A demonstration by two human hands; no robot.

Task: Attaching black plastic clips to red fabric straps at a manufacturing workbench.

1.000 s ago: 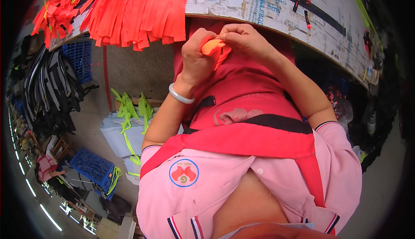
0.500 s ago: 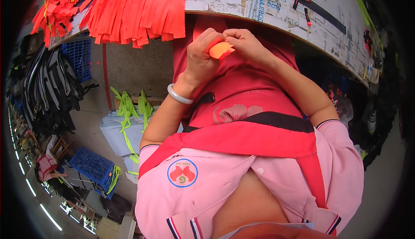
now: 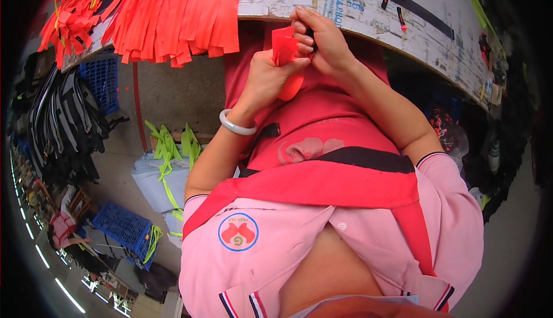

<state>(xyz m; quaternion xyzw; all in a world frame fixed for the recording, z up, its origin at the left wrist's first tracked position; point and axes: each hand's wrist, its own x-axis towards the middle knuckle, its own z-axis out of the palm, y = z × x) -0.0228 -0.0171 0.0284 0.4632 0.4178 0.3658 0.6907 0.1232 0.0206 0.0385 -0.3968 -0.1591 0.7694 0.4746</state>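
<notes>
Left hand [image 3: 266, 77], seen from beside the worker: closed, thumb and fingers pinching a folded red strip [image 3: 283, 48]. One end of the strip stands up above the grip; a rounded fold hangs below the thumb. Right hand [image 3: 328, 43]: fingers curled in, knuckles just beside the strip's upper end; cannot tell whether they pinch anything. Strip position: between the two hands, in front of the red apron [image 3: 328, 113], just short of the near edge of the desk [image 3: 271, 2]. White bangle [image 3: 237, 124] on the left wrist. On the desk to the left, a thick row of red strips [image 3: 178, 21] overhangs the edge; to the right lie small black pieces with red ends [image 3: 402, 20]. Floor side, left: black and grey straps [image 3: 60, 119] hang in a bunch; yellow-green bands [image 3: 166, 145] lie across a pale stack [image 3: 161, 187]; beyond, a blue crate [image 3: 121, 226].
</notes>
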